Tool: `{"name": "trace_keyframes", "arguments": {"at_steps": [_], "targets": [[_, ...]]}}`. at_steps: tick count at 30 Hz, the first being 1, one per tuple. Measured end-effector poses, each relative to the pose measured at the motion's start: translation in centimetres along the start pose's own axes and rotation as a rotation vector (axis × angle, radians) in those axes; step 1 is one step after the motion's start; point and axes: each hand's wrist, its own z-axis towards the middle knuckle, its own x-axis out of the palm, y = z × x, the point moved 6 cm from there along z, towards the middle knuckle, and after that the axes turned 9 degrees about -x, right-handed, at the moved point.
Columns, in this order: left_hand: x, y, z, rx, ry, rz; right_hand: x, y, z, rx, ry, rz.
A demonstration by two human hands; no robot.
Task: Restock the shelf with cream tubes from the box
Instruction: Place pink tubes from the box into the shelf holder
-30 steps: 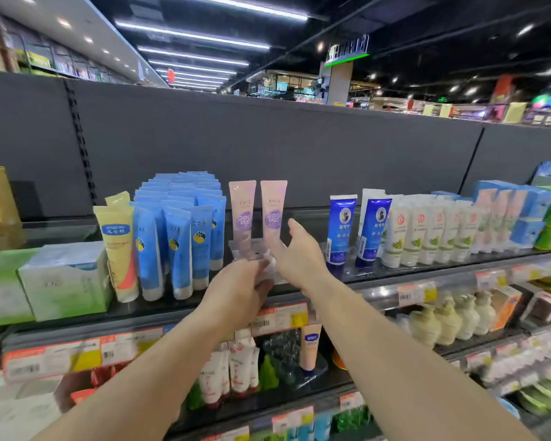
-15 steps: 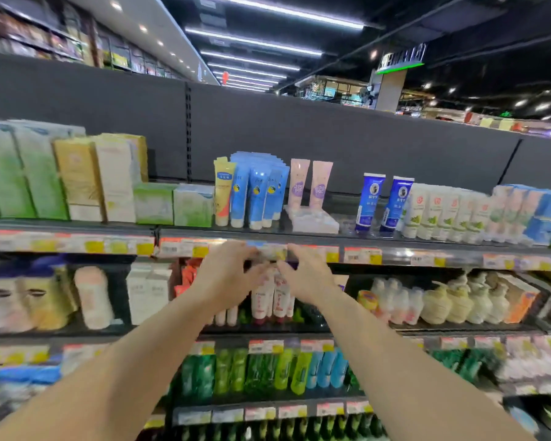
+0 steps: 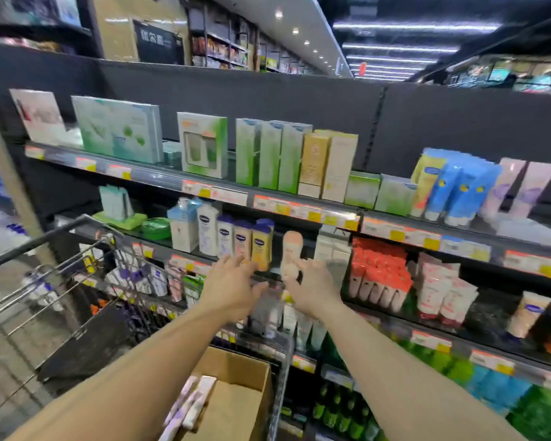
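Note:
A brown cardboard box (image 3: 236, 405) sits in the cart at the bottom centre, with several pale pink cream tubes (image 3: 190, 405) lying in its left side. Two matching pink tubes (image 3: 522, 189) stand on the top shelf (image 3: 299, 203) at the far right, beside blue tubes (image 3: 465, 189). My left hand (image 3: 233, 288) and my right hand (image 3: 312, 289) hover in front of the second shelf, above the box. Both hold nothing and their fingers are spread.
A metal shopping cart (image 3: 86, 281) fills the lower left, with its wire edge (image 3: 280, 377) beside the box. Lotion bottles (image 3: 245, 240) stand on the second shelf behind my hands. Red tubes (image 3: 379, 272) and green boxes (image 3: 268, 154) fill other shelves.
The view has swung left and down, so the cart and box now show. My hands have come away from the pink tubes on the top shelf and dropped towards the box.

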Motion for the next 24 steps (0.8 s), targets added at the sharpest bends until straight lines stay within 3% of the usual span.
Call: {"name": "trace_keyframes", "arguments": {"at_steps": [5, 10, 14, 17, 24], "targets": [[-0.9, 15.2, 1.9, -0.07, -0.025, 0.112, 11.0, 10.5, 5.5, -0.114, 0.032, 0.019], [1.4, 28.8, 4.4, -0.136, 0.089, 0.176, 24.3, 15.3, 8.9, 0.013, 0.126, 0.078], [5.9, 35.2, 5.9, -0.127, 0.15, 0.156, 31.9, 13.5, 8.1, 0.217, 0.24, 0.11], [11.1, 37.2, 6.2, -0.17, 0.311, 0.127, 36.0, 9.9, 6.9, 0.383, 0.305, 0.106], [23.0, 42.3, 4.6, -0.195, 0.47, 0.1, 49.9, 4.5, 5.1, 0.64, 0.492, 0.274]]}}
